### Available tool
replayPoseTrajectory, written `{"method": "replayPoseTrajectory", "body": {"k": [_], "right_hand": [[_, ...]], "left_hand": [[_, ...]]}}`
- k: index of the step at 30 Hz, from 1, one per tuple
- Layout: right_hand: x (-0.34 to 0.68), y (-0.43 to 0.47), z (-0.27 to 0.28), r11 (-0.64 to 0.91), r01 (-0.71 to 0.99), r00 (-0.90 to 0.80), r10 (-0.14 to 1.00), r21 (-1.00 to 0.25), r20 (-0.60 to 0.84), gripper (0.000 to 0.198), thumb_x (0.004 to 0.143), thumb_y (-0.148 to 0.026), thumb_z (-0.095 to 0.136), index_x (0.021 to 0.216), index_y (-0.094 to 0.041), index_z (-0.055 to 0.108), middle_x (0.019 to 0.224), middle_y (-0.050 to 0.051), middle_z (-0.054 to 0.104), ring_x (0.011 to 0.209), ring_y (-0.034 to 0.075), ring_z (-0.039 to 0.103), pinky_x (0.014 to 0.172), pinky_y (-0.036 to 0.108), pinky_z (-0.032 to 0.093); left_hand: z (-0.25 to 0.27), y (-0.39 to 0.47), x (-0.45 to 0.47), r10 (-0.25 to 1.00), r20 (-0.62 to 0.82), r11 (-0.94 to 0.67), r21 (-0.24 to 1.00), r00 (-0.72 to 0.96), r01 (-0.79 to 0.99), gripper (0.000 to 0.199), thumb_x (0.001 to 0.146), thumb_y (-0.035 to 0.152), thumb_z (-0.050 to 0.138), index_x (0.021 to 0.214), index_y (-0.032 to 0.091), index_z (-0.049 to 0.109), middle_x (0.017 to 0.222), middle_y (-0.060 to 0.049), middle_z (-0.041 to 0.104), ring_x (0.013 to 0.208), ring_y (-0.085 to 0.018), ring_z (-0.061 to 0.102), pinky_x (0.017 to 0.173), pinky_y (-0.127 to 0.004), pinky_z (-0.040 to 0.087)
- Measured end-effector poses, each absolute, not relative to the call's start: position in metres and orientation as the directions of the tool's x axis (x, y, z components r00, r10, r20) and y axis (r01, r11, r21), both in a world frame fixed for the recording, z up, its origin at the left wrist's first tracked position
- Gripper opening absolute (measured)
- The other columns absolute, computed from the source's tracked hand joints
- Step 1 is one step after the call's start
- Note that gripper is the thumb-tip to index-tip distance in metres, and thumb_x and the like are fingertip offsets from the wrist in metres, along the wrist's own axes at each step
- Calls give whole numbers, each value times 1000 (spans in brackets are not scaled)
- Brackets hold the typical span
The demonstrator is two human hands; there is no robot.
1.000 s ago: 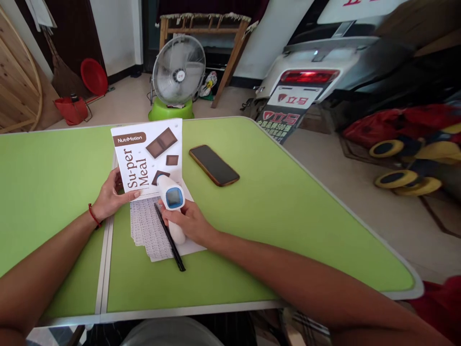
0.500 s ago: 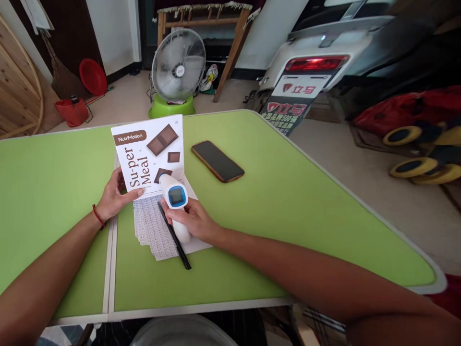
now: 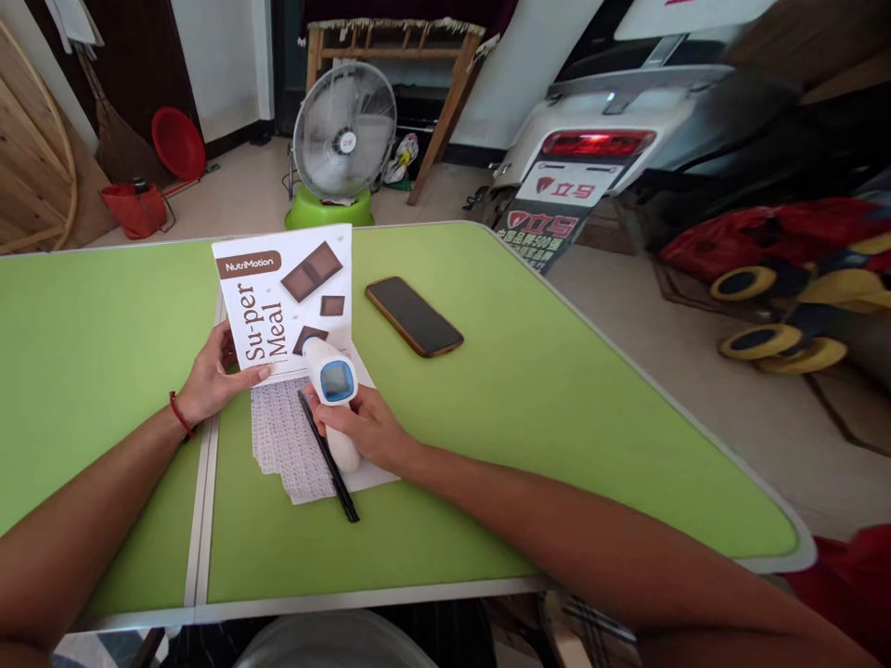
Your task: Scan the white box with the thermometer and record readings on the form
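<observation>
With its thumb at the lower left edge, my left hand (image 3: 217,376) holds a white NutriMotion box (image 3: 289,278) upright; it has brown chocolate pictures on its front. My right hand (image 3: 366,427) is closed round the handle of a white infrared thermometer (image 3: 341,445). Its blue-framed screen faces me, and its nose is at the lower right of the box front; whether they touch I cannot tell. Below lie handwritten paper sheets (image 3: 285,436), with a black pen (image 3: 338,482) across them. A dark phone (image 3: 416,317) in a brownish case lies to the right.
The green table (image 3: 557,399) has a pale rim and a seam left of the papers. Beyond it stand a fan (image 3: 344,130) on a green stool and a white scooter (image 3: 599,139). At right on the floor is a yellow-wheeled thing (image 3: 758,343).
The whole view has shifted slightly, with table and objects a little further left. Both hands keep their holds on the box and the thermometer.
</observation>
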State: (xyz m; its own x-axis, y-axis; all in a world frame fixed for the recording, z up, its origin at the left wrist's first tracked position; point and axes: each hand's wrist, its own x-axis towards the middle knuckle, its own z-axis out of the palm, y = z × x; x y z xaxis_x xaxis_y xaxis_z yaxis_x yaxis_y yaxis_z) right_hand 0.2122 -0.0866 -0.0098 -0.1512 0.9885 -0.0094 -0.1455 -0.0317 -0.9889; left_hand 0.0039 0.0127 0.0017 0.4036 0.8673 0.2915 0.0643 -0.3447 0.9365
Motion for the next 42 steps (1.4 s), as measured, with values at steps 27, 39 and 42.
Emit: {"method": "replayPoseTrajectory", "body": {"k": [27,39,42], "right_hand": [[212,-88,-7,-69,-149,-144,988,-986,-47,21,70,-38,67,78,-19,60,65,-3,55,61,12,49,61,29,41],[213,-89,-11,-132,-171,-143,984,-976,-108,24,67,-39,70,75,-19,59,63,-3,57,58,12,51,59,29,44],[212,-89,-9,-104,-142,-130,988,-984,-86,23,69,-39,68,76,-19,60,63,-3,57,58,12,51,59,28,43]], "left_hand": [[-1,14,4,863,294,-348,935,410,61,69,65,36,86,119,15,49,130,-15,57,119,-31,57,104,-53,47],[-3,12,5,855,303,-358,932,422,57,68,67,35,86,120,17,48,126,-14,60,114,-29,61,99,-50,52],[-2,12,5,855,304,-359,932,420,55,67,66,35,86,119,16,48,127,-15,60,116,-30,60,99,-50,51]]}}
